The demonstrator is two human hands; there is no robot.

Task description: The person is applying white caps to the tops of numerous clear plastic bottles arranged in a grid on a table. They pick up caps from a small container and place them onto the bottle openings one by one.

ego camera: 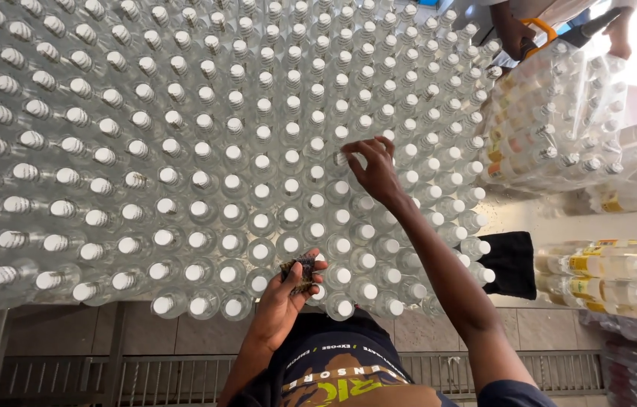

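Note:
A wide block of clear plastic bottles with white caps [205, 166] stands packed in rows, seen from above. My right hand [373, 170] reaches out over the bottles, its fingertips pinching at a bottle cap [342, 160] near the middle right of the block. My left hand [288, 290] stays close to my body at the front edge of the block, holding a small dark patterned stack of labels [302, 272] between thumb and fingers.
Shrink-wrapped packs of labelled bottles [552, 120] are stacked at the right, more packs [612, 275] below them. Another person's hands [518, 34] grip a tool with an orange handle at the top right. A black cloth [513, 264] lies beside the block. A metal grate [145, 373] runs along the floor.

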